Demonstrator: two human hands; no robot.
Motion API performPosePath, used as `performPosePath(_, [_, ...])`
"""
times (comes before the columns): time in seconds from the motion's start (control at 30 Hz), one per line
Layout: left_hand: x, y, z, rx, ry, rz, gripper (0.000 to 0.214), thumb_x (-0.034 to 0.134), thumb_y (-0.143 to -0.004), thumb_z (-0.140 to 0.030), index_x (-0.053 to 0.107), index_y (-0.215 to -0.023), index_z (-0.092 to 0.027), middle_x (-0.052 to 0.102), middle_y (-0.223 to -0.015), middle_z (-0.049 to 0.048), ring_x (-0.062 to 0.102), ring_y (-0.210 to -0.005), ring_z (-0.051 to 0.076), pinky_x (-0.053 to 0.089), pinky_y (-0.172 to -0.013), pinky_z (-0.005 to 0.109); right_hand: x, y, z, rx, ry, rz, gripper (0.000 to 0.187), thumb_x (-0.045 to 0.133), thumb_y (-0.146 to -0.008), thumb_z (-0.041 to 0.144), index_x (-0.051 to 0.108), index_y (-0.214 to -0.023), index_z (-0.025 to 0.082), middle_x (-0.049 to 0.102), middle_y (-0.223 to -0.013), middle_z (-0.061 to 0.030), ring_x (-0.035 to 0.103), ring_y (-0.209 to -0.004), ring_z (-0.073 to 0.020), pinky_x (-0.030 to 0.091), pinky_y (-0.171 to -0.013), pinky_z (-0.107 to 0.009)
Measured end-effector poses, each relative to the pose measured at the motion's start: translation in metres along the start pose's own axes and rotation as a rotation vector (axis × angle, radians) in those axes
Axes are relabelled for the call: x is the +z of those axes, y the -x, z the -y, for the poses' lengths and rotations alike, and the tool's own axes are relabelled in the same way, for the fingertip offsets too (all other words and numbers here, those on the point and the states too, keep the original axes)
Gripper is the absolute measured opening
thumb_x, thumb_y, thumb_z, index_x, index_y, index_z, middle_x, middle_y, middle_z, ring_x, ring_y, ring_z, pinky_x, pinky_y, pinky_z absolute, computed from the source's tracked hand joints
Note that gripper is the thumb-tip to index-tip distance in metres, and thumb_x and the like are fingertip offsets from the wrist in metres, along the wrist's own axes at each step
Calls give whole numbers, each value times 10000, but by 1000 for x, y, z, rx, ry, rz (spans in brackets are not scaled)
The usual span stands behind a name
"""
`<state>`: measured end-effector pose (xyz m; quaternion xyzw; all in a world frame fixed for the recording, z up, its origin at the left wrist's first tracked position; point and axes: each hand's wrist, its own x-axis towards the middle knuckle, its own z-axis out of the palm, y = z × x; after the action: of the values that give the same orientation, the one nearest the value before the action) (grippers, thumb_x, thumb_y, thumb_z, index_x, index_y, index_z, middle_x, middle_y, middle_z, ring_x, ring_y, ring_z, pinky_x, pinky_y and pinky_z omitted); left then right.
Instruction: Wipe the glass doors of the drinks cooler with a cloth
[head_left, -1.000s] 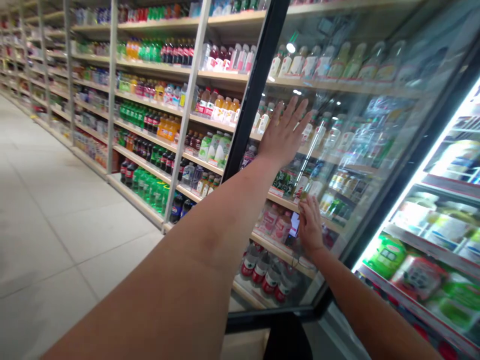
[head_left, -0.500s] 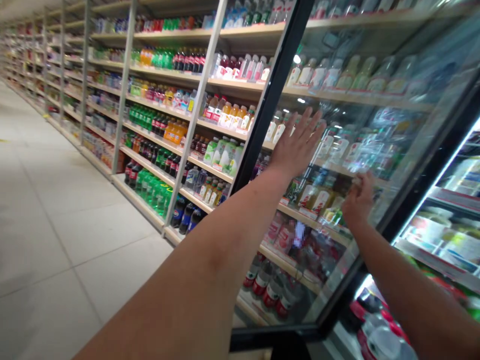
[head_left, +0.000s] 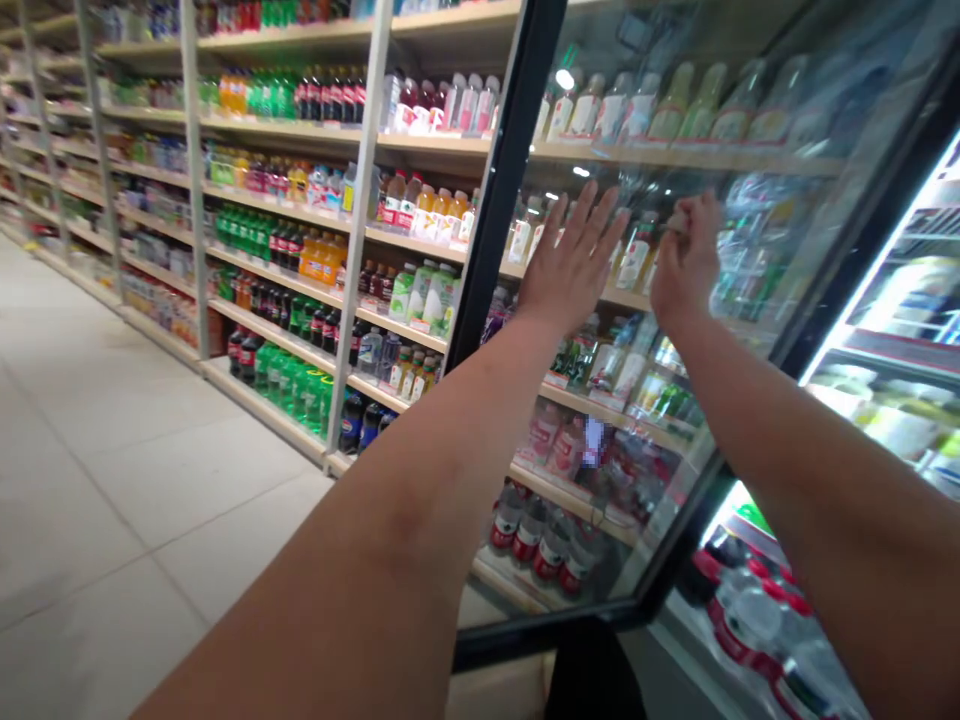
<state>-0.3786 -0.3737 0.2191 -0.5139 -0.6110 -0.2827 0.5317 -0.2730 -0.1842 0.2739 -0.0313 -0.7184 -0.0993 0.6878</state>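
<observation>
My left hand (head_left: 574, 262) is spread against the glass door (head_left: 772, 215), its fingers apart and nothing in it. To its right, at about the same height, my right hand (head_left: 691, 262) is closed with bent fingers in front of the pane. A small pale wad (head_left: 679, 221) shows between its thumb and fingers, too small and blurred to name. The door stands swung out from a lit fridge, and its black frame (head_left: 501, 190) runs along the left of the pane. Shelved bottles show through the glass, along with reflections.
Long shelves (head_left: 289, 207) of bottled drinks stretch away on the left beside a pale tiled floor (head_left: 90, 470). On the right, the open fridge holds bottles with red caps (head_left: 757, 610) low down. A dark shape (head_left: 596, 675) stands below the door's bottom edge.
My right hand has risen up the glass and moved left, nearer my left hand. The left hand stays spread on the pane. The whole view has shifted slightly.
</observation>
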Motion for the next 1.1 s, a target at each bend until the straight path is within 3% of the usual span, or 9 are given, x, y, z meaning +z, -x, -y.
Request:
performPosePath(0.1, [2,0,2,-15,82,7,828,463,-869,-491,134,-1615,-350,148,-1666,-137,-123,-1553,197,-84,-1295,492,-1,21,33,-18,-9,68,379,350,-1032,335,476,-1389,321,331,-1622,-1,179,-1543,-228,187,-1270,-548])
performPosePath(0.23, [4,-1,3,-17,139,6,935,515,-791,-562,93,-1609,-398,146,-1642,-204,-227,-1519,131,-136,-1286,437,-8,49,56,-88,-45,171,408,352,-1021,298,492,-1405,300,352,-1620,-8,201,-1550,-207,202,-1280,-537])
performPosePath(0.47, [8,-4,4,-16,232,12,945,482,-768,-571,95,-1611,-392,120,-1616,-266,-295,-1490,129,-150,-1287,449,-10,99,50,-258,-114,279,419,345,-1025,269,540,-1396,266,432,-1580,-26,245,-1541,-210,247,-1265,-536])
performPosePath(0.6, [10,-5,6,-13,246,15,921,485,-793,-570,85,-1607,-411,135,-1616,-269,-280,-1500,149,-189,-1276,449,-9,110,39,-331,-136,303,430,349,-1023,238,547,-1400,293,462,-1564,-7,265,-1534,-194,264,-1267,-503])
performPosePath(0.77, [12,-3,8,4,183,-42,833,479,-867,-521,122,-1609,-389,178,-1640,-203,-178,-1543,180,-147,-1292,489,-2,86,34,-347,-141,290,450,315,-1028,232,531,-1413,317,462,-1563,20,247,-1540,-182,238,-1272,-516])
performPosePath(0.97, [14,-2,10,11,91,-70,669,391,-960,-397,220,-1601,-316,179,-1672,-106,-80,-1566,213,-87,-1297,545,15,23,22,-268,-168,204,461,280,-1053,388,495,-1441,259,397,-1607,-22,194,-1556,-208,184,-1275,-534])
performPosePath(1.1, [24,-5,17,5,73,-84,609,354,-989,-336,247,-1588,-302,170,-1675,-112,-84,-1565,185,-88,-1296,553,20,-18,3,-229,-144,129,445,294,-1053,410,526,-1397,251,376,-1617,-13,205,-1553,-224,191,-1266,-532])
